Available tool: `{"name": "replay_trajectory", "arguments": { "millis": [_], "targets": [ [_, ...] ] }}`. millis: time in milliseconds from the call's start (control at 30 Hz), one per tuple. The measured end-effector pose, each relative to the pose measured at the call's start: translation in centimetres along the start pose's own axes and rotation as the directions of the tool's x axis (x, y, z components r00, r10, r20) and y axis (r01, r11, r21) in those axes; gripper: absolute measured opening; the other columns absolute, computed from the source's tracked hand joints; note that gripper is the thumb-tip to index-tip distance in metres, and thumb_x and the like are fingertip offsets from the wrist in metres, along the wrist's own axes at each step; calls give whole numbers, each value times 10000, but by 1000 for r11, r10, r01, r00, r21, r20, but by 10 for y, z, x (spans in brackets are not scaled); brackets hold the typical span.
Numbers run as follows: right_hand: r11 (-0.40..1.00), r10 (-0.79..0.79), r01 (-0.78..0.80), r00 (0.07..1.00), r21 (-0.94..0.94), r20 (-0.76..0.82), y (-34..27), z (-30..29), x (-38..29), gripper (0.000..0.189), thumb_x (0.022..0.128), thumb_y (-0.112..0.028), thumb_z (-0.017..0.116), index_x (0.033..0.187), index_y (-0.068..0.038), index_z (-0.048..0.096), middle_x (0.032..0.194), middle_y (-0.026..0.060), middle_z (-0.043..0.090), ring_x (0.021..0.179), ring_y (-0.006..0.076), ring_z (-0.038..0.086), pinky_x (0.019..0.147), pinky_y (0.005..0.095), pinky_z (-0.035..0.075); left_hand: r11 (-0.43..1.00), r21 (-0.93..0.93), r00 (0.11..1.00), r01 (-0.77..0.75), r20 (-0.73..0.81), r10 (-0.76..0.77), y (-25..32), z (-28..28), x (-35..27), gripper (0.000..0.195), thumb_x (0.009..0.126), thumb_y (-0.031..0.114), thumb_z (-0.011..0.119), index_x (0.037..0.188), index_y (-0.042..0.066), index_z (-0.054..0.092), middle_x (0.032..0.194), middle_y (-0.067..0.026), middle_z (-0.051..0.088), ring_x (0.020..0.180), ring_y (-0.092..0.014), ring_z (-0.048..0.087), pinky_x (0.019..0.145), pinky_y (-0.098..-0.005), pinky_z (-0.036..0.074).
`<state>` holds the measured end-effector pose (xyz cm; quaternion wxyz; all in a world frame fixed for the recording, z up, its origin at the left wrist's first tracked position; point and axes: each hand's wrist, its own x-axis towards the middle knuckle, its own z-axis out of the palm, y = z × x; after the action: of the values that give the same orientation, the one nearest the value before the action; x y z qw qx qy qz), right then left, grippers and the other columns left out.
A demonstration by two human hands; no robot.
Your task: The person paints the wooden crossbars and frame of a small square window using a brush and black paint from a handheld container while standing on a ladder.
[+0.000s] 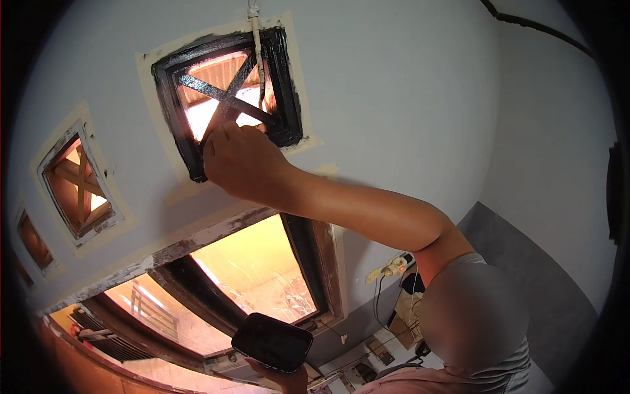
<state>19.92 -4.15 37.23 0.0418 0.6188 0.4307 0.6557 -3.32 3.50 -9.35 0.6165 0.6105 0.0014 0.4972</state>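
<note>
My right hand point(246, 160) is raised to the lower left corner of a square vent window frame point(288, 88) coated in glossy black paint. Its fingers are curled, and whatever they may hold is hidden behind the hand. Crossed black slats point(229, 96) span the opening just above my knuckles. Pale masking tape point(150, 83) borders the frame on the wall. Low in the view, my left hand point(283, 378) supports a dark rectangular container point(272, 342) from beneath, partly cut off by the bottom edge. The container looks black inside; its contents cannot be made out.
A white cable point(257, 54) hangs across the vent. Left of it is a taped vent with brown slats point(81, 180). Below stand large glass windows point(261, 266) in dark frames. A plugged-in socket point(393, 268) and a cluttered surface point(381, 352) lie lower right. A blurred patch covers part of the view.
</note>
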Motion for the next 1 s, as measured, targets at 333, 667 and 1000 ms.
{"name": "replay_trajectory", "arguments": {
  "millis": [333, 667, 1000],
  "targets": [
    [977, 21, 17, 984, 213, -175, 22, 10, -30, 179, 817, -59, 709, 951, 54, 670, 827, 89, 550, 776, 229, 601, 634, 343, 529, 610, -645, 774, 460, -45, -631, 71, 40, 40, 863, 967, 803, 378, 1587, 203, 395, 1587, -77, 454, 1423, -307, 467, 1200, -496, 394],
    [956, 165, -70, 931, 286, -325, -5, 3, -54, 250, 844, -47, 707, 1026, 118, 661, 785, 107, 548, 650, 247, 577, 535, 372, 489, 615, -647, 786, 450, -40, -617, 81, 40, 45, 830, 988, 772, 376, 1589, 199, 394, 1591, -82, 464, 1435, -316, 474, 1211, -517, 388],
    [955, 166, -51, 908, 293, -385, 9, 5, -34, 223, 867, -53, 674, 1003, 121, 643, 787, 115, 538, 648, 262, 560, 542, 379, 486, 608, -669, 810, 428, -15, -586, 75, 41, 48, 810, 991, 755, 400, 1587, 207, 400, 1585, -70, 473, 1430, -318, 480, 1206, -528, 389]
  ]
}}
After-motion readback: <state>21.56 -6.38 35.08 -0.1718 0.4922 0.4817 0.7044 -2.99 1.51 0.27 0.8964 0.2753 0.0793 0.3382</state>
